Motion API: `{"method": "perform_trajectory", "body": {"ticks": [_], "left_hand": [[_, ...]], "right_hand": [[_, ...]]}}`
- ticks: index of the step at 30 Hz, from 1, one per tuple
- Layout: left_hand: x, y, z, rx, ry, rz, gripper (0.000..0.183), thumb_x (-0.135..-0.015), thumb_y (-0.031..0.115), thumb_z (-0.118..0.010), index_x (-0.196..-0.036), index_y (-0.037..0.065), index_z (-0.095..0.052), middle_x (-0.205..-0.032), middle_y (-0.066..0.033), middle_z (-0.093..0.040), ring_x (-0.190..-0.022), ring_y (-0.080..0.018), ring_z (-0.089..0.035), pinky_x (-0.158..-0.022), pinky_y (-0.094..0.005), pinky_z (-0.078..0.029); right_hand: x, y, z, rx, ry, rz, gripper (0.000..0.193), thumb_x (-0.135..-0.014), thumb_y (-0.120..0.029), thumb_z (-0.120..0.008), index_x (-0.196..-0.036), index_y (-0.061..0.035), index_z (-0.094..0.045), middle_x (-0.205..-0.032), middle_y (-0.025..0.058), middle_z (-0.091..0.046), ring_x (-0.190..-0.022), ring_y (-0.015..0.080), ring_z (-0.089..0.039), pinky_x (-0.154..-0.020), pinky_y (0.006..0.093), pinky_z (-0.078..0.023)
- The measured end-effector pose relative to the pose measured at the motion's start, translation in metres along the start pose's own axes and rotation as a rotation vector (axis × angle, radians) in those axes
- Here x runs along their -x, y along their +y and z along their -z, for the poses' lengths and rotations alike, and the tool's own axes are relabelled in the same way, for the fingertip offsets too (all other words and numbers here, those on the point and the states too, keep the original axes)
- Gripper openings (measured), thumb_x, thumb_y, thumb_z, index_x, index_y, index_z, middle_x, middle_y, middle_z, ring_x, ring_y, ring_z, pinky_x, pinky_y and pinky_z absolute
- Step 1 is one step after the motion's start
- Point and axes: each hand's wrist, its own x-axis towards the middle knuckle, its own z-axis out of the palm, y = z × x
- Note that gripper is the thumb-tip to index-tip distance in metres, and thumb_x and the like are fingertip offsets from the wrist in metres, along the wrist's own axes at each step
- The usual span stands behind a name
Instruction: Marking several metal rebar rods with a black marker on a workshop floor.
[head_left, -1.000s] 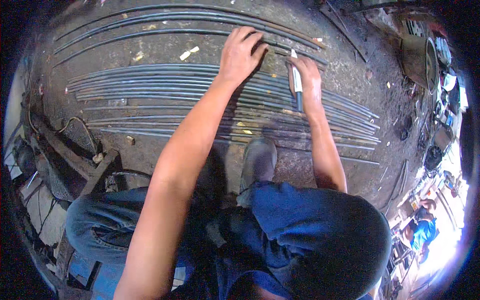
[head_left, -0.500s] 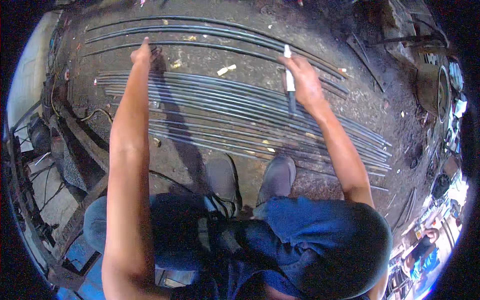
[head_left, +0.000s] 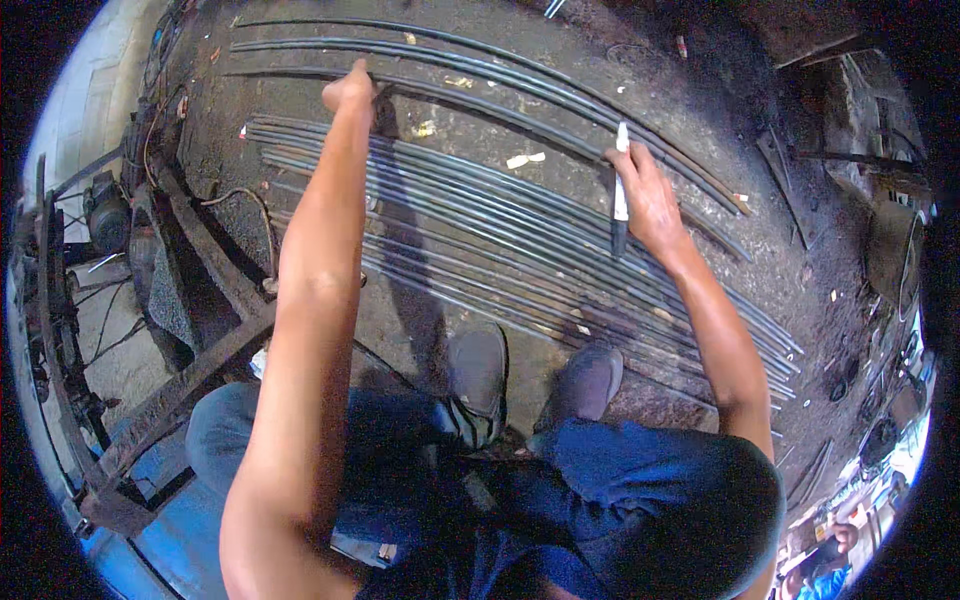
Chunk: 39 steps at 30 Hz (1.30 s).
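My left hand (head_left: pixel 349 89), arm stretched far forward, is closed on the nearest of several thin dark metal rods (head_left: pixel 470 102) at the far side of the floor. Its fingertips are partly hidden. My right hand (head_left: pixel 650 198) is closed around a white marker-like stick (head_left: pixel 621 170) with a dark lower end, held roughly upright. Its fingers also meet the same rod farther right; whether they grip it I cannot tell. Beyond that rod lie a close pair of rods (head_left: pixel 480 68) and a single rod. Between them and my feet is a wide row of parallel metal rods (head_left: pixel 500 215).
My shoes (head_left: pixel 477 372) stand at the near edge of the rod row. A rusty metal frame (head_left: pixel 215 350) and dark machinery are at left. A metal drum (head_left: pixel 895 255) and loose scrap lie at right. Another person (head_left: pixel 832 548) is at the lower right.
The whole view has turned and slid, so rods and hands appear farther right. Both hands stay at the same rod, and the white stick remains in my right hand.
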Motion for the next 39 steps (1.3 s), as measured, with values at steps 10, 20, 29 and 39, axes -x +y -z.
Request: {"method": "perform_trajectory", "body": {"ticks": [10,20,29,39], "left_hand": [[-0.058,0.088,-0.023,0.196,-0.194,-0.308,0.061,-0.085,0.035,-0.083,-0.113,-0.015,-0.060,-0.101,-0.0179,-0.071,-0.075,-0.0234,-0.072,-0.060,-0.0331,-0.057],[0.050,-0.006,0.002,-0.507,-0.434,-0.903,0.043,-0.087,0.034,-0.075,-0.111,-0.002,-0.073,-0.104,-0.0213,-0.074,-0.099,-0.0305,-0.072,-0.089,-0.0397,-0.055],[0.136,-0.121,0.027,-0.536,-0.291,-1.247,0.040,-0.095,0.027,-0.067,-0.124,0.000,-0.063,-0.127,-0.0227,-0.060,-0.118,-0.0412,-0.057,-0.102,-0.0483,-0.045],[0.149,-0.123,0.024,-0.476,-0.222,-1.200,0.035,-0.093,0.020,-0.066,-0.120,-0.001,-0.061,-0.125,-0.0240,-0.059,-0.117,-0.0424,-0.055,-0.105,-0.0514,-0.042]], "right_hand": [[-0.043,0.024,0.036,-0.185,0.236,0.136,0.057,-0.077,0.011,-0.059,-0.130,-0.0081,-0.057,-0.123,0.0254,-0.058,-0.110,0.0475,-0.059,-0.093,0.0467,-0.050],[-0.088,0.109,-0.003,0.032,0.331,0.174,0.041,-0.082,0.001,-0.069,-0.122,-0.0058,-0.063,-0.107,0.0199,-0.068,-0.108,0.0407,-0.063,-0.094,0.0462,-0.049],[-0.074,0.090,-0.013,-0.196,0.411,-0.123,0.041,-0.085,-0.009,-0.073,-0.125,-0.0098,-0.062,-0.111,0.0202,-0.068,-0.108,0.0413,-0.064,-0.095,0.0454,-0.050],[-0.077,0.101,-0.027,-0.110,0.445,-0.077,0.046,-0.082,-0.009,-0.073,-0.127,-0.0121,-0.061,-0.106,0.0216,-0.069,-0.099,0.0410,-0.065,-0.088,0.0477,-0.051]]}}
